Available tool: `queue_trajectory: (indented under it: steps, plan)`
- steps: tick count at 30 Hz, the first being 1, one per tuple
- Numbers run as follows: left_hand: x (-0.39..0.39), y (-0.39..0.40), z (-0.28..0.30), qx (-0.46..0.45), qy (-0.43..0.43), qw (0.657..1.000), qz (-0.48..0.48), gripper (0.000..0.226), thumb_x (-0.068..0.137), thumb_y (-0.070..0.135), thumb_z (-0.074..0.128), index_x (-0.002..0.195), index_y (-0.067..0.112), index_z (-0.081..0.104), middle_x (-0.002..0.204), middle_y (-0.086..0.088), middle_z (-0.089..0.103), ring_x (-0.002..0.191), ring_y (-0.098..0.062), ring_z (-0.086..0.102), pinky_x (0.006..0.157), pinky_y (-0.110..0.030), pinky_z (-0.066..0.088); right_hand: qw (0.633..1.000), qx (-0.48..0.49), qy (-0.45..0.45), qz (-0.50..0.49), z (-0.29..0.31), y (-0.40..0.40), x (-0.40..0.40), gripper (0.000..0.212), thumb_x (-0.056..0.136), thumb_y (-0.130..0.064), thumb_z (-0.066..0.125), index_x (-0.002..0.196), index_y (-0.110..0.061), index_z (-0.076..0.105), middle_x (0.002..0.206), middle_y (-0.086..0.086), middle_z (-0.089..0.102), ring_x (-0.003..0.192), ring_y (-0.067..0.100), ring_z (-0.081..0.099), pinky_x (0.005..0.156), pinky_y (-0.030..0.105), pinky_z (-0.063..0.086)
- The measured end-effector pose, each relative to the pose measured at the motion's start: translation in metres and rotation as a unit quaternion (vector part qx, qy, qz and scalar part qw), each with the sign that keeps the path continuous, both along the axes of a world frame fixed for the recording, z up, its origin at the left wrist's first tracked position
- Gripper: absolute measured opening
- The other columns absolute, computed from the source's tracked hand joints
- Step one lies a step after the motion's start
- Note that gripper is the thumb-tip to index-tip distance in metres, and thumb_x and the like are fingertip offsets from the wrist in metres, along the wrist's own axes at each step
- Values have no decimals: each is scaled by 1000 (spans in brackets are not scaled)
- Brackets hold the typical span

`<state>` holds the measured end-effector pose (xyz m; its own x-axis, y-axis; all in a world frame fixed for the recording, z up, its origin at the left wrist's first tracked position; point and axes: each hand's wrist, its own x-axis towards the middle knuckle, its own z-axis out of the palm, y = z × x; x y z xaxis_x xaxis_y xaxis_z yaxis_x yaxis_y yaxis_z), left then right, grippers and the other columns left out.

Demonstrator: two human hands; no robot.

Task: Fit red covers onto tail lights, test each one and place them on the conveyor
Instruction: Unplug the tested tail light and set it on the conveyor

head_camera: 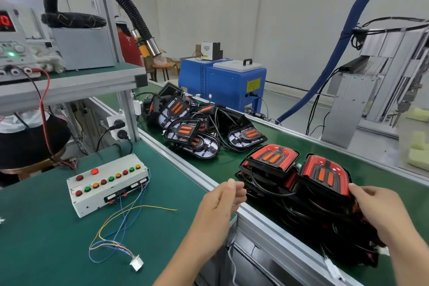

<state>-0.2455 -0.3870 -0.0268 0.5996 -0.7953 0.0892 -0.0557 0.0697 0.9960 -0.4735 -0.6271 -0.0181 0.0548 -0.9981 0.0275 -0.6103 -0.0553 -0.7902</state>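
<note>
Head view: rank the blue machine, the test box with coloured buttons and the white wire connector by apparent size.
1. Blue machine, largest though farthest away.
2. Test box.
3. White connector, clearly smallest.

Tail lights [294, 176] on conveyor [232, 165]
</note>
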Motion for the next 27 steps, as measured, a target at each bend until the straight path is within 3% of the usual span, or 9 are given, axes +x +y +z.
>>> queue_trajectory:
  steps: [7, 10, 13, 15, 18, 20, 22, 27]
  plan:
    - [-1, -1, -2, -6, -4, 1000, -13, 55, 96, 68, 37, 115, 30, 71, 109, 16, 75, 107, -3, 70, 97, -25, 55, 1000, -10, 27, -1, 4, 8, -1, 41, 97, -47, 57, 110, -12, 75, 92, 7, 67, 87, 31, 61, 83, 39, 49]
    - [-2, -2, -2, -7, -7, 1000, -17, 53, 95, 66, 37, 116, 31, 70, 109, 16, 75, 108, -3, 70, 97, -25, 55, 998, -18, 53, -2, 11, 17, 0, 49, 98, -48, 55, 123, -9, 70, 112, 14, 72, 103, 38, 63, 94, 46, 51]
    - [-2, 0, -2, -11, -9, 1000, -16, 54, 97, 67, 37, 117, 30, 70, 110, 15, 75, 109, -3, 70, 98, -23, 55, 993, -89, 73, -19, 23, 34, 6, 52, 97, -45, 56, 131, -8, 65, 121, 22, 69, 117, 44, 58, 107, 55, 44]
    - [0, 4, -2, -15, -2, 1000, -7, 53, 97, 66, 38, 117, 29, 71, 110, 13, 75, 109, -4, 70, 97, -24, 55, 987, -157, 26, -11, 31, 54, 20, 44, 97, -40, 58, 127, -10, 67, 122, 20, 66, 118, 41, 55, 107, 55, 43]
    - [6, 12, 0, -17, 4, 1000, 14, 48, 103, 58, 38, 116, 27, 72, 111, 10, 76, 109, -7, 71, 95, -25, 55, 965, -245, -66, 68, 34, 95, 58, 26, 96, -32, 60, 115, -19, 72, 111, 2, 68, 105, 21, 59, 96, 42, 48]
    - [11, 19, 1, -14, 8, 999, 35, 42, 106, 49, 38, 115, 26, 72, 110, 7, 76, 107, -8, 71, 94, -24, 56, 950, -243, -131, 146, 30, 125, 92, 16, 95, -30, 62, 107, -28, 72, 102, -14, 67, 93, 2, 60, 84, 22, 49]
    - [18, 32, 2, -11, 16, 998, 64, 39, 108, 43, 39, 113, 25, 73, 110, 4, 77, 106, -9, 71, 94, -26, 56, 935, -219, -174, 218, 22, 154, 130, 13, 94, -26, 65, 104, -29, 72, 98, -18, 67, 92, -4, 60, 76, 7, 44]
    - [47, 91, -1, -18, 6, 988, 151, 44, 100, 49, 42, 107, 24, 76, 112, -8, 76, 114, -29, 68, 104, -44, 53, 892, -158, -182, 382, -5, 230, 216, 12, 94, -29, 66, 105, -31, 70, 97, -19, 66, 93, -6, 60, 76, 9, 43]
